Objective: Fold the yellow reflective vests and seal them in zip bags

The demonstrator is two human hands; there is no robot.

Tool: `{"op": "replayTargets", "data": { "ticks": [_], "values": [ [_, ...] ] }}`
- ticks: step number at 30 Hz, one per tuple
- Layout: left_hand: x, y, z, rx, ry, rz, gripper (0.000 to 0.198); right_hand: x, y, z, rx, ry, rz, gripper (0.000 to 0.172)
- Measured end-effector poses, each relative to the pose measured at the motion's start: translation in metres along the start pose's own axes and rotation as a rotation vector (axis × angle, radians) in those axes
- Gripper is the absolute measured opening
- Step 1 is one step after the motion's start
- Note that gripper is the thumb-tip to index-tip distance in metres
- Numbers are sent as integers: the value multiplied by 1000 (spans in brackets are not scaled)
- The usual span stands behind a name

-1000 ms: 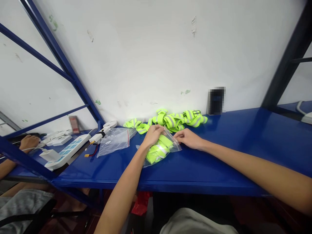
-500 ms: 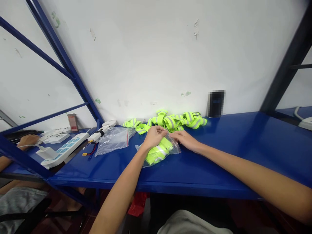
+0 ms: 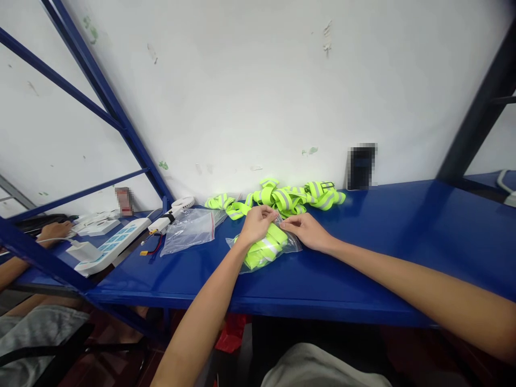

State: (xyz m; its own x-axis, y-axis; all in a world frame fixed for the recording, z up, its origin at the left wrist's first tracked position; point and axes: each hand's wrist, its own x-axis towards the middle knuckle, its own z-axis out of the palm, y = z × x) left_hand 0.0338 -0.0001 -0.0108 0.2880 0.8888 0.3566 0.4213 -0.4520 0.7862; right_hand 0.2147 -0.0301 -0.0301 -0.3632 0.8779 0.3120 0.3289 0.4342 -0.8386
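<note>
A clear plastic zip bag lies on the blue table with a folded yellow-green reflective strap inside it. My left hand is closed on the bag's upper edge, its thumb and fingers pinching the plastic above the strap. From the other side my right hand pinches the same edge, close to the left fingertips. Just behind both hands, against the wall, a loose heap of more yellow-green reflective straps with a dark buckle is spread out.
Left of my hands lie flat clear zip bags, a small white fan and a connector with red and black wires. Beyond the blue frame post are a white power strip and another person's hand. A dark upright device leans on the wall.
The view has shifted slightly. My right fingers have moved a little along the bag's edge; both hands keep their pinch on it.
</note>
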Motion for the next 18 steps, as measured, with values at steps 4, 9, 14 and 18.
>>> {"op": "replayTargets", "data": {
  "ticks": [4, 9, 14, 18],
  "values": [
    [-1, 1, -1, 26, -20, 25, 23, 1, 2, 2, -38, 26, -22, 40],
    [0, 2, 0, 32, -38, 3, 23, 0, 4, 3, -64, 52, -19, 36],
    [0, 7, 0, 141, -47, -21, 22, -2, 3, 3, -80, 58, -25, 33],
    [1, 8, -2, 139, -153, 9, 22, -3, 2, 4, -87, 84, -52, 32]
  ]
}}
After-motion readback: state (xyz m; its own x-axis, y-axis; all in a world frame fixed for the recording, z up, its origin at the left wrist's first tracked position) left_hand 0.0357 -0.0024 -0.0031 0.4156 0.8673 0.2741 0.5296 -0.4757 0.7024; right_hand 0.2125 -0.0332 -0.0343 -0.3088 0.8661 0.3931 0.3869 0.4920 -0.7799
